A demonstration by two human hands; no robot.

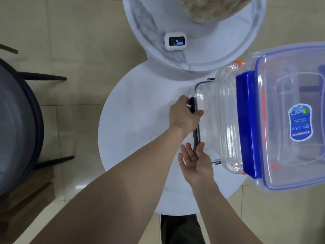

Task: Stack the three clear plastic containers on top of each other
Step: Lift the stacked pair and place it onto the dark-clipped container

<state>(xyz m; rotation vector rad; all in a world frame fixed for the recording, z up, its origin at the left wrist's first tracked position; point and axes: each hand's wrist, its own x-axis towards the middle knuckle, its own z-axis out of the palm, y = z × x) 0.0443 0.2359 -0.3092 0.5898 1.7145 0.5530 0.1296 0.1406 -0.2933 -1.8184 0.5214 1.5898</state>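
Clear containers (228,124) against left fingers (197,114).

Container stack (246,120) on white table (140,120), blue-lidded one (292,117) on top; left hand (184,115) grips the black clip (193,104) at stack's bottom-left edge, right hand (195,161) open-palmed just beside it, below.

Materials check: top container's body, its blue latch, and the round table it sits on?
Top container: clear glossy plastic; the boxes below show through it. Blue latch: opaque, smooth plastic, by its even colour and sheen. Round table: matte white with faint grey veining, probably marble or marble-look; cannot tell which.
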